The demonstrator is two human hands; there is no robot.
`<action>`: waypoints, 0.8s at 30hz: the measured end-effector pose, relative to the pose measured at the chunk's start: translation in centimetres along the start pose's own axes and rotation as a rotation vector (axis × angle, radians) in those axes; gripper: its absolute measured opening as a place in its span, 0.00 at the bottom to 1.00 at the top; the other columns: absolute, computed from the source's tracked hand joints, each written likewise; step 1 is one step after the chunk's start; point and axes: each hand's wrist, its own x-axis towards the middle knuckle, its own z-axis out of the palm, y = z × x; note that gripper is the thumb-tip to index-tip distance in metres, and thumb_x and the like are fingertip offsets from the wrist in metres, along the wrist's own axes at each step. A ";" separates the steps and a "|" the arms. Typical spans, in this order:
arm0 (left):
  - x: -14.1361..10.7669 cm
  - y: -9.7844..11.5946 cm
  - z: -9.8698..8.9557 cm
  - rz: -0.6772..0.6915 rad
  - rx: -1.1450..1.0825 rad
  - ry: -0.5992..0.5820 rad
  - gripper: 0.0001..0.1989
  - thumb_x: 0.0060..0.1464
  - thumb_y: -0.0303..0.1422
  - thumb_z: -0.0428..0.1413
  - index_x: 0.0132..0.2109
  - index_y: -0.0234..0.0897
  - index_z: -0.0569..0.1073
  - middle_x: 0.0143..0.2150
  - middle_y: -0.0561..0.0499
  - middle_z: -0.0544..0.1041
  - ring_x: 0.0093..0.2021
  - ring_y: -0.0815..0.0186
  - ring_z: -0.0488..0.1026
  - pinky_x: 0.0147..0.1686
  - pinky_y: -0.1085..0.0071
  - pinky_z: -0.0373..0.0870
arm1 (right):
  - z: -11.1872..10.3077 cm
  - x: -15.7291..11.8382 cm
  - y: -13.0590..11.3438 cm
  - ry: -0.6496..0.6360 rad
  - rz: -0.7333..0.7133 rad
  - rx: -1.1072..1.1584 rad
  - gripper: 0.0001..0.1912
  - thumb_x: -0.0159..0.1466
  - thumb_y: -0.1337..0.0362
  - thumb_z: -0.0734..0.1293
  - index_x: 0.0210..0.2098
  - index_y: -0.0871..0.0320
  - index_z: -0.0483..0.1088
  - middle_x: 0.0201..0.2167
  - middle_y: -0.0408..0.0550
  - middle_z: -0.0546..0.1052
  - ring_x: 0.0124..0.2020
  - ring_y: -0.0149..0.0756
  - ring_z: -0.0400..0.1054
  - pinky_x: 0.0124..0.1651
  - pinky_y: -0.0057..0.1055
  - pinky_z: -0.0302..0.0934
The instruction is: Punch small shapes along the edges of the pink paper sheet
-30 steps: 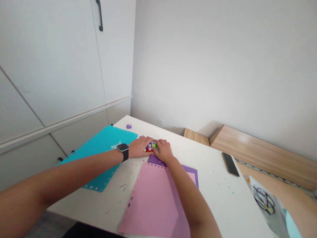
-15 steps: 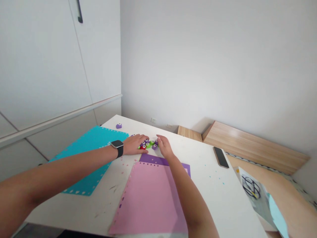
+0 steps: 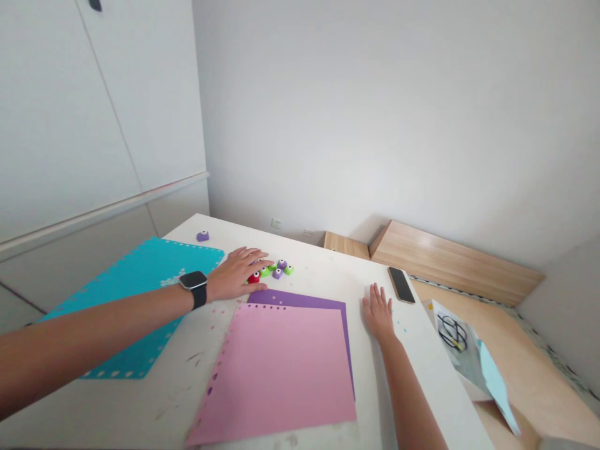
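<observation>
Several small craft paper punches in purple, green and red form a cluster on the white table; a purple punch [image 3: 277, 273], a green punch [image 3: 289, 270] and a red punch [image 3: 254, 277] show plainly. My left hand [image 3: 239, 272], with a watch [image 3: 194, 281] on its wrist, reaches over the cluster's left side, fingers spread, and hides part of it. My right hand [image 3: 377, 314] lies flat on the tabletop, fingers stretched out, holding nothing. Between my arms lies pink paper [image 3: 281, 369] with holes along two edges, on top of purple paper [image 3: 309, 300].
Blue paper [image 3: 182, 253] with punched edges lies under my left forearm. One purple punch [image 3: 202, 235] sits apart near the far left corner. A phone [image 3: 401, 285] rests by the table's right edge. Beyond it are a coiled black cable [image 3: 452, 332] and a wooden headboard [image 3: 450, 256].
My right hand has left the punches and moved right, onto the tabletop near the phone. My left hand stays at the cluster with its fingers spread. The view has shifted right.
</observation>
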 end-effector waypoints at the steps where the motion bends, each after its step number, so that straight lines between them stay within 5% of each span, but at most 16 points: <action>1: 0.1 -0.1 0.3 0.007 0.000 -0.010 0.33 0.61 0.58 0.50 0.67 0.50 0.64 0.66 0.44 0.66 0.67 0.47 0.57 0.66 0.45 0.44 | -0.1 0.0 -0.6 -0.002 -0.014 -0.007 0.35 0.72 0.53 0.46 0.72 0.65 0.48 0.74 0.53 0.46 0.75 0.47 0.33 0.72 0.53 0.30; 4: 0.5 -0.4 0.8 -0.013 -0.024 -0.037 0.32 0.61 0.57 0.51 0.67 0.51 0.63 0.67 0.44 0.66 0.66 0.47 0.59 0.65 0.43 0.44 | -1.1 0.4 -4.3 -0.009 -0.119 0.005 0.33 0.73 0.54 0.47 0.72 0.64 0.49 0.74 0.51 0.48 0.75 0.44 0.34 0.73 0.51 0.30; 8: 1.0 -0.8 0.8 -0.036 -0.101 -0.058 0.28 0.63 0.53 0.51 0.65 0.49 0.66 0.61 0.45 0.72 0.58 0.53 0.68 0.59 0.57 0.59 | -2.6 1.7 -12.0 -0.019 -0.350 0.067 0.30 0.74 0.55 0.48 0.71 0.58 0.53 0.73 0.46 0.53 0.75 0.39 0.32 0.74 0.48 0.27; 14: 1.3 -1.5 1.0 -0.055 -0.107 -0.076 0.28 0.62 0.53 0.52 0.64 0.49 0.67 0.58 0.46 0.74 0.55 0.53 0.71 0.55 0.60 0.61 | -1.8 4.7 -20.9 -0.200 -0.393 0.127 0.30 0.73 0.59 0.48 0.72 0.62 0.51 0.74 0.50 0.48 0.75 0.41 0.36 0.73 0.44 0.33; 19: 2.7 -1.5 1.8 -0.046 -0.085 -0.078 0.35 0.57 0.59 0.53 0.67 0.51 0.64 0.62 0.44 0.71 0.57 0.51 0.69 0.56 0.59 0.60 | 0.6 5.0 -24.0 -0.263 -0.396 0.124 0.31 0.73 0.59 0.50 0.72 0.66 0.49 0.74 0.55 0.48 0.74 0.43 0.40 0.72 0.44 0.37; 24: 4.5 -1.2 2.2 -0.033 -0.139 -0.056 0.26 0.63 0.53 0.51 0.62 0.49 0.69 0.55 0.46 0.76 0.53 0.55 0.72 0.52 0.63 0.63 | 1.1 3.8 -22.1 -0.257 -0.369 0.104 0.32 0.73 0.59 0.49 0.73 0.65 0.46 0.74 0.54 0.46 0.75 0.40 0.38 0.73 0.41 0.33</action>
